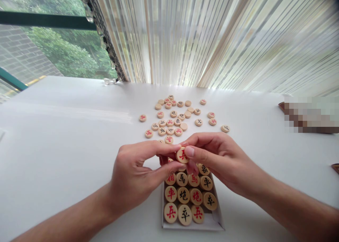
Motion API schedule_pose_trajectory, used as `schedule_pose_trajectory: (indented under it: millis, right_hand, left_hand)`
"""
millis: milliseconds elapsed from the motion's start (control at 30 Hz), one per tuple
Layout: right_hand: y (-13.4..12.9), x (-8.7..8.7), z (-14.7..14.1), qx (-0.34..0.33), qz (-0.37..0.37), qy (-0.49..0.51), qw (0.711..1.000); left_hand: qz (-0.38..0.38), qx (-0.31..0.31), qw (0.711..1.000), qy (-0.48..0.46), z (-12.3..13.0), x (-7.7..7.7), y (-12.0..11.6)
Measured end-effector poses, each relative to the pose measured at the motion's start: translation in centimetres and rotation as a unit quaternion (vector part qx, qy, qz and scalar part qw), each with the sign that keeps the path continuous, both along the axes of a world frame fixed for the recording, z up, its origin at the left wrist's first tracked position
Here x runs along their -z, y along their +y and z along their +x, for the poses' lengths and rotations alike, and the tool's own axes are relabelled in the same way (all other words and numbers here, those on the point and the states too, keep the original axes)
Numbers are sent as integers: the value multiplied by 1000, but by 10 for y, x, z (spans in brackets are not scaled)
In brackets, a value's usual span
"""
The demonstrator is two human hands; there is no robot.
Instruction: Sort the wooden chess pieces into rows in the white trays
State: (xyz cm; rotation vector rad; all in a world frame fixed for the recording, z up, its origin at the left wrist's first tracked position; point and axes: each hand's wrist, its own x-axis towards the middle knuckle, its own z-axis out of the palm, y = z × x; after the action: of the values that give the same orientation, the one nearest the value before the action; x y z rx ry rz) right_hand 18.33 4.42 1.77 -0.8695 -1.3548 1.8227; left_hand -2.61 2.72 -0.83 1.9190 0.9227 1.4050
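Between my two hands, above the far part of an open box, is a round wooden xiangqi piece with a red character facing up. My left hand pinches it from the left with thumb and index finger. From the right, my right hand has its thumb on the piece's face and fingers curled behind. Below them the shallow white box holds rows of larger-looking pieces, red and black, such as a black-lettered piece at the near edge. My hands hide the box's far end.
Beyond my hands many small xiangqi pieces lie scattered on the white table, some face down. A string curtain hangs at the table's far edge, beside a window. A brown object, partly blurred out, lies at right.
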Motion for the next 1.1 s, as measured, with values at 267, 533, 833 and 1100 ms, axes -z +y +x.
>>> schedule_pose_trajectory:
  millis: [267, 533, 833, 1100]
  right_hand:
    - [-5, 1, -5, 1, -46, 37, 998]
    - [-5, -1, -5, 1, -13, 50, 999]
    - [-3, -5, -1, -3, 47, -6, 999]
    - [1, -8, 6, -6, 122, -72, 990]
  left_hand:
    - [35, -4, 999, 26, -1, 0, -2]
    - [47, 2, 998, 30, -1, 1, -2]
    - [30, 17, 999, -9, 1, 2, 2]
    - [26, -8, 1000, 6, -4, 4, 8]
